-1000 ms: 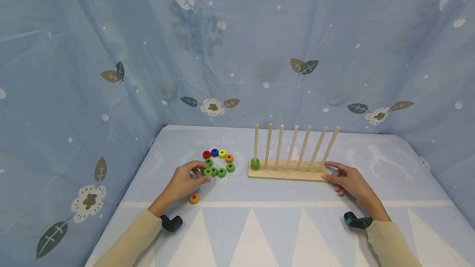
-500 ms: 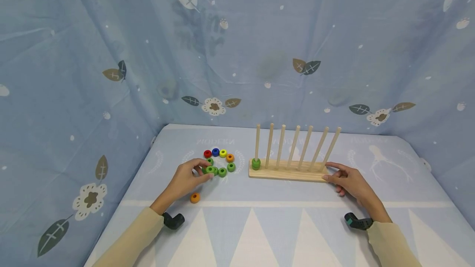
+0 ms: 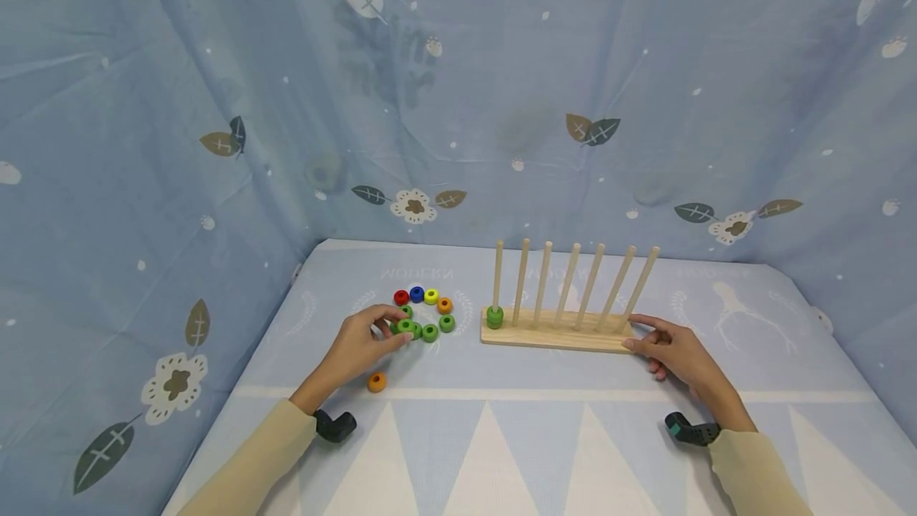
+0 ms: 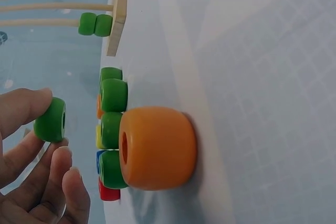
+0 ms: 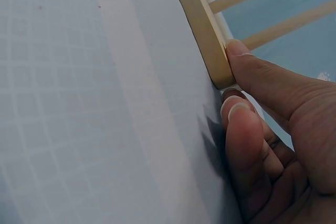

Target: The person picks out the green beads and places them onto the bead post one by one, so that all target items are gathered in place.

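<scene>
My left hand [image 3: 365, 343] pinches a green bead [image 4: 51, 120] between thumb and fingers, raised above the other beads. Beneath and around it on the table lie several more green beads [image 3: 430, 333]. At the right, my right hand [image 3: 669, 347] grips the end of a wooden peg rack [image 3: 559, 335], with the thumb [image 5: 247, 59] on its base by the last peg. Two green beads [image 4: 95, 24] are stacked on the rack's leftmost peg; the other pegs are bare.
A red bead [image 3: 401, 297], a blue bead [image 3: 417, 294], a yellow bead [image 3: 431, 296] and an orange bead [image 3: 445, 305] lie behind the green ones. Another orange bead [image 3: 376, 382] lies nearer, below the left hand. A patterned curtain [image 3: 516, 86] surrounds the table.
The left hand has lifted the green bead slightly and shifted it a little right. The right hand stays at the rack's end, and the head view has shifted slightly.
</scene>
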### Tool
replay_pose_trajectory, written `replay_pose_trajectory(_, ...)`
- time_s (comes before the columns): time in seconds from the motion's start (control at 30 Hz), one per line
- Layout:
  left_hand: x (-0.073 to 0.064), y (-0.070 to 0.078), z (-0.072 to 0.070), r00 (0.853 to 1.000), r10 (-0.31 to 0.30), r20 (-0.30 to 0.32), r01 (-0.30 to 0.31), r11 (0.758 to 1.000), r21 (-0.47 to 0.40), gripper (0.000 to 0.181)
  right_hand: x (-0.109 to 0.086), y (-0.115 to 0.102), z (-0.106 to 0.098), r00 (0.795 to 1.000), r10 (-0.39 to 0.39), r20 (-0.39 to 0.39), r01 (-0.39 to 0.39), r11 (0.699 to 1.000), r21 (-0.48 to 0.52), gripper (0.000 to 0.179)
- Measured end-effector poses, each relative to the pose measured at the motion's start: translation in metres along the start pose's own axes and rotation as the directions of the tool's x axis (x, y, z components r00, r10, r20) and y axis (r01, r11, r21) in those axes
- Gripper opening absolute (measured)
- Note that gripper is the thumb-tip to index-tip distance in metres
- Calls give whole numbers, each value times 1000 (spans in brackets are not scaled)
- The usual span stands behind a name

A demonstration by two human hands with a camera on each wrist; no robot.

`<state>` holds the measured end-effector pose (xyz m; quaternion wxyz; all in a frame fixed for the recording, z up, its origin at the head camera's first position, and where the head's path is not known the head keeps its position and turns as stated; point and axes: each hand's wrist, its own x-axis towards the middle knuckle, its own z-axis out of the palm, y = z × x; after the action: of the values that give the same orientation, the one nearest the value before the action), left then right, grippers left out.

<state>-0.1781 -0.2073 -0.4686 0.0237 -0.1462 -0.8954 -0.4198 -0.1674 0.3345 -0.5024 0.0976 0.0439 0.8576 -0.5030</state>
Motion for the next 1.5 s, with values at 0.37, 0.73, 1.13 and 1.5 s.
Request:
replay_pose_trajectory(0.37, 2, 5, 0, 1000, -14, -15, 14, 999, 34, 31, 3, 0, 1, 1000, 6, -11, -6, 1000, 3, 78)
replay_pose_trajectory(0.73, 3, 6, 0, 1000, -20, -20, 20, 999, 30, 31, 2, 1, 1, 1000, 4, -5, -4, 1000, 10, 78)
replay_pose_trajectory(1.13, 6, 12, 0, 1000, -21, -21, 22, 999, 27, 32, 0, 2, 1, 1000, 2, -14, -2, 1000, 20, 76)
replay_pose_trajectory(1.5, 10, 18, 1, 1000, -19, -20, 20, 1000, 24, 34, 1, 4, 1, 1000, 1, -8, -1, 999, 36, 75)
